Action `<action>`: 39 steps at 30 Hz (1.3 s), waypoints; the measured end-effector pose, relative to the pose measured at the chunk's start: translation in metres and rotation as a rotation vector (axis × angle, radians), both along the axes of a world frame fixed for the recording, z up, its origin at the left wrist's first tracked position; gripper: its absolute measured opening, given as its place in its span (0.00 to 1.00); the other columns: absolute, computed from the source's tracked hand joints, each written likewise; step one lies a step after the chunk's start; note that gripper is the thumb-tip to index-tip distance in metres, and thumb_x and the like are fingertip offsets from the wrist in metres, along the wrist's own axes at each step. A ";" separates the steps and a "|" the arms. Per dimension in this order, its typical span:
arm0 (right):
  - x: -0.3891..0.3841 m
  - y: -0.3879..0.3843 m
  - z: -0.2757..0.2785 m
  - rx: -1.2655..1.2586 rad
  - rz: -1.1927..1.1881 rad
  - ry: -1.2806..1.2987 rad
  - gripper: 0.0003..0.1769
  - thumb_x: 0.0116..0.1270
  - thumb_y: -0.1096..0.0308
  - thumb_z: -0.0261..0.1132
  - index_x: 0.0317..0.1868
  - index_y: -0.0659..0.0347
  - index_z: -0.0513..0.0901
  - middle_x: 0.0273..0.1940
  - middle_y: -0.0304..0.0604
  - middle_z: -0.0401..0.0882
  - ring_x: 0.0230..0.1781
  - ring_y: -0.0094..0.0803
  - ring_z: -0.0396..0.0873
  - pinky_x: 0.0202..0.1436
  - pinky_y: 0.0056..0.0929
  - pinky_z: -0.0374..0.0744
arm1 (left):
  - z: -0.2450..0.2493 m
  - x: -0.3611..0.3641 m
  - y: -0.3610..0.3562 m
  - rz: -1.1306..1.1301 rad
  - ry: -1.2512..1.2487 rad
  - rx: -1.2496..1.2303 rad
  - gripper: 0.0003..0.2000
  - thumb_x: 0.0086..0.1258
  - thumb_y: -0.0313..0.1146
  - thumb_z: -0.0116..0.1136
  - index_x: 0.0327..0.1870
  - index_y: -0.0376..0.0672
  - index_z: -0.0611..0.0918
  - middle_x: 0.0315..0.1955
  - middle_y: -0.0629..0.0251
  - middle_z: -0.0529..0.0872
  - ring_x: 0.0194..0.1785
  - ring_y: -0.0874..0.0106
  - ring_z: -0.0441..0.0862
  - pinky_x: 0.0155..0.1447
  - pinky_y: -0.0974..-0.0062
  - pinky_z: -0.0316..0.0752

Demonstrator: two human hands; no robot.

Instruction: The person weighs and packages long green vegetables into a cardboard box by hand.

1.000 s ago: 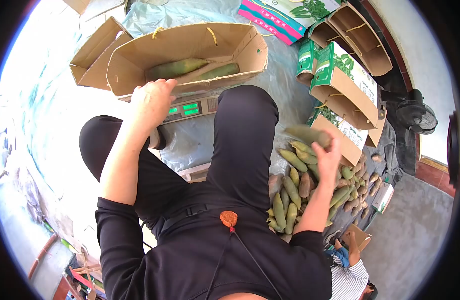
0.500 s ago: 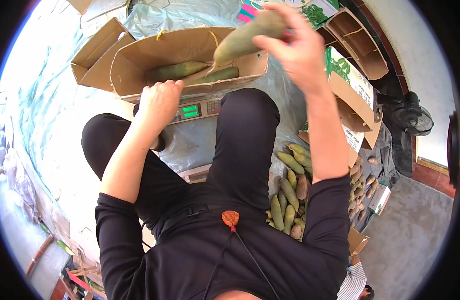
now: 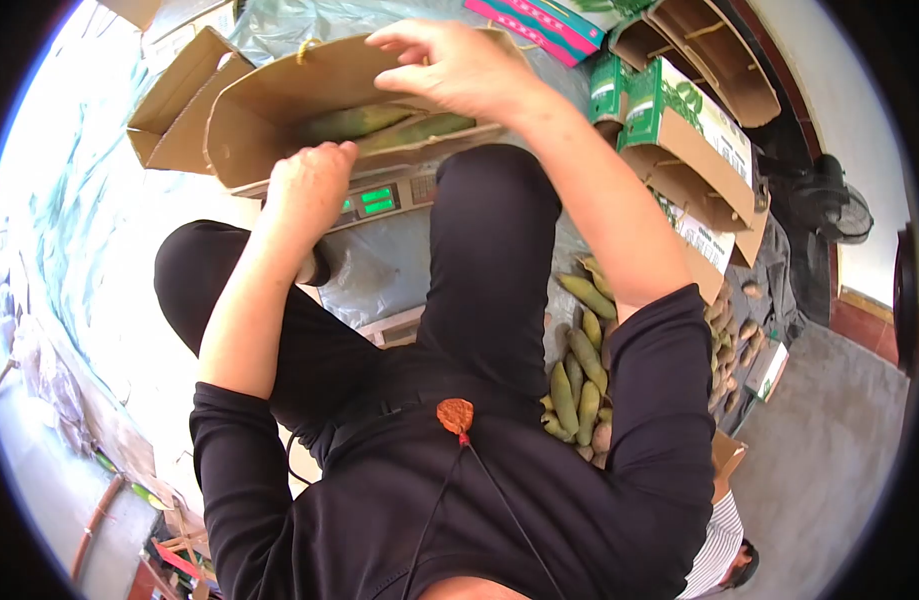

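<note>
A long cardboard box (image 3: 264, 105) stands open on a scale with a lit green display (image 3: 377, 200). Inside it lie long green radishes (image 3: 351, 123), partly hidden by the front wall and my hands. My left hand (image 3: 312, 190) is curled over the near rim of the box, gripping it. Over the right part of the box hovers my right hand (image 3: 454, 70), thumb and fingers apart, with nothing between them.
More green radishes (image 3: 584, 350) are heaped on the floor beside my right knee, with small brown tubers (image 3: 724, 340) farther right. Green-and-white cartons (image 3: 699, 170) and a black fan (image 3: 829, 210) stand to the right. A person in a striped top (image 3: 714, 545) is at lower right.
My right hand has moved left over the box and no longer holds the green radish it was carrying. My left hand stays on the rim. The whole view has shifted slightly.
</note>
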State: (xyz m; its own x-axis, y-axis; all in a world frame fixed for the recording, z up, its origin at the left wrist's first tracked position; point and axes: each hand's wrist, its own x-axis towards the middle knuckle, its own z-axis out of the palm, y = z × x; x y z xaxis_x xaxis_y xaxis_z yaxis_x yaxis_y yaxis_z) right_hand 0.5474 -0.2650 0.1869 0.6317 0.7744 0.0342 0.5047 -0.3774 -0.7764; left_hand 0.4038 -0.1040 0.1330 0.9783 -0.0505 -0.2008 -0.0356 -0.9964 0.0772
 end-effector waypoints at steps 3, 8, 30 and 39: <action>-0.005 -0.064 0.008 0.149 -0.138 0.277 0.22 0.63 0.71 0.66 0.57 0.66 0.76 0.48 0.41 0.80 0.45 0.25 0.77 0.51 0.26 0.76 | -0.006 0.006 0.003 0.020 0.047 0.033 0.16 0.63 0.22 0.49 0.51 0.47 0.79 0.41 0.57 0.84 0.47 0.56 0.82 0.49 0.59 0.78; -0.038 -0.173 -0.036 0.146 -0.486 0.443 0.21 0.65 0.67 0.65 0.58 0.62 0.77 0.50 0.41 0.81 0.48 0.26 0.79 0.50 0.25 0.76 | 0.000 0.003 -0.004 -0.014 0.003 -0.027 0.16 0.63 0.25 0.53 0.53 0.47 0.78 0.45 0.57 0.84 0.49 0.56 0.81 0.50 0.59 0.77; -0.347 -0.332 -0.339 -0.709 -1.388 0.746 0.41 0.48 0.61 0.75 0.62 0.65 0.69 0.56 0.52 0.76 0.57 0.45 0.76 0.58 0.39 0.76 | 0.002 0.013 -0.013 0.058 0.067 -0.060 0.20 0.63 0.31 0.60 0.57 0.48 0.77 0.49 0.55 0.83 0.54 0.55 0.79 0.56 0.61 0.74; -0.337 -0.317 -0.363 -0.284 -1.698 1.279 0.48 0.48 0.60 0.79 0.67 0.64 0.63 0.61 0.52 0.72 0.60 0.52 0.71 0.51 0.62 0.74 | 0.001 0.013 -0.011 0.114 0.101 -0.049 0.20 0.61 0.30 0.62 0.56 0.47 0.78 0.47 0.55 0.83 0.53 0.55 0.79 0.55 0.61 0.73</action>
State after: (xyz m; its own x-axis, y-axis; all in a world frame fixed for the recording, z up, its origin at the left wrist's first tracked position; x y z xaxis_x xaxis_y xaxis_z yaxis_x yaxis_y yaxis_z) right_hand 0.2101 -0.5823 -0.1766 0.1177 -0.5135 -0.8500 -0.9797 0.0797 -0.1838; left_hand 0.4171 -0.1150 0.1344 0.9532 0.0478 -0.2987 0.0882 -0.9884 0.1233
